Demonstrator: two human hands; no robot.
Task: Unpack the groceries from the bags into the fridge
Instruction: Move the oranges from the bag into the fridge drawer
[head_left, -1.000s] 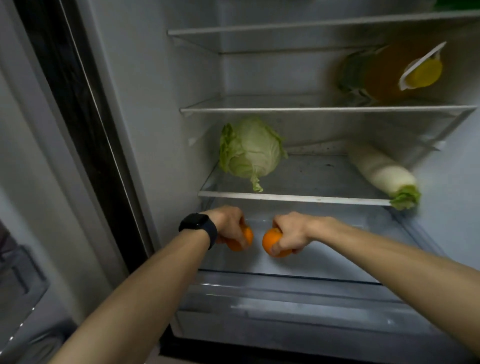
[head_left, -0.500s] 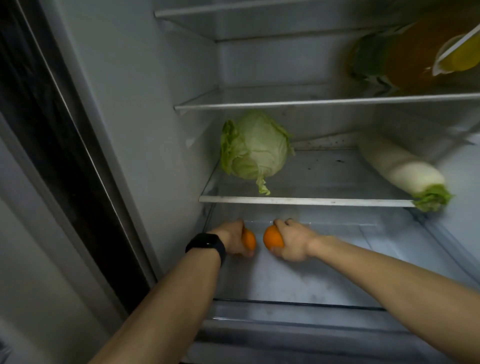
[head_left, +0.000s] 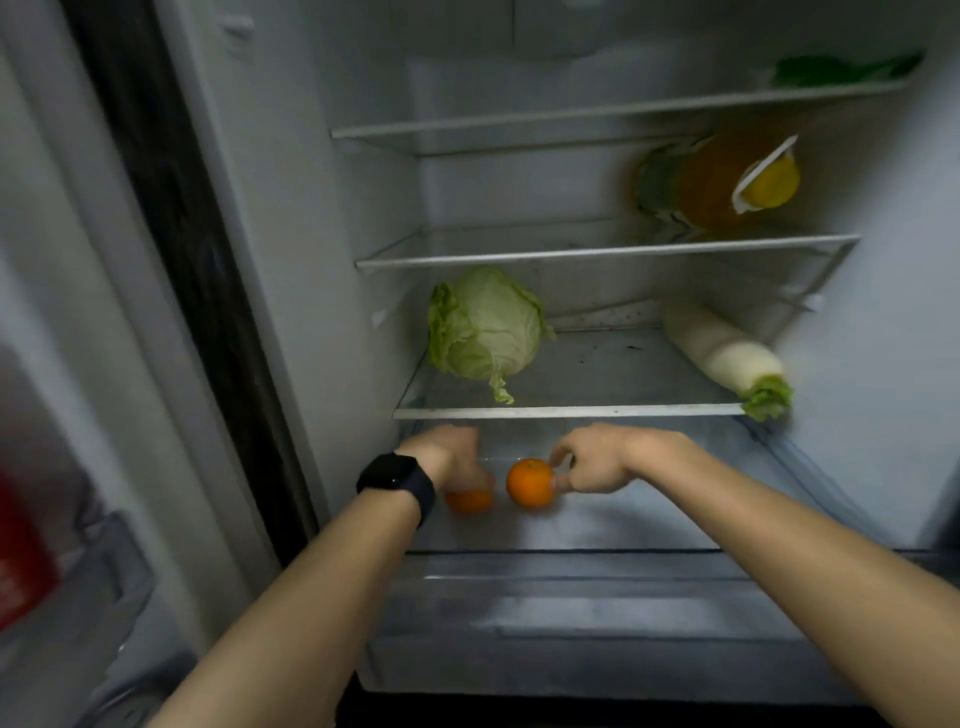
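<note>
Two oranges lie on the lowest glass shelf (head_left: 649, 525) of the open fridge. My left hand (head_left: 451, 460), with a black watch on the wrist, is curled over the top of the left orange (head_left: 470, 502), which rests on the shelf and is half hidden. The right orange (head_left: 530, 483) sits in plain sight beside it. My right hand (head_left: 595, 462) is just right of that orange, fingers spread, with only thumb and fingertip touching its side.
A cabbage (head_left: 485, 330) and a white radish (head_left: 722, 356) lie on the shelf above. A bottle of amber liquid (head_left: 722, 179) lies higher up at the right, something green (head_left: 841, 67) on the top shelf. A drawer (head_left: 597, 623) sits below; the door's racks are at the left.
Both hands have set the oranges down on the lowest shelf. My right hand has loosened off its orange and drawn slightly right. The camera has tilted up and back.
</note>
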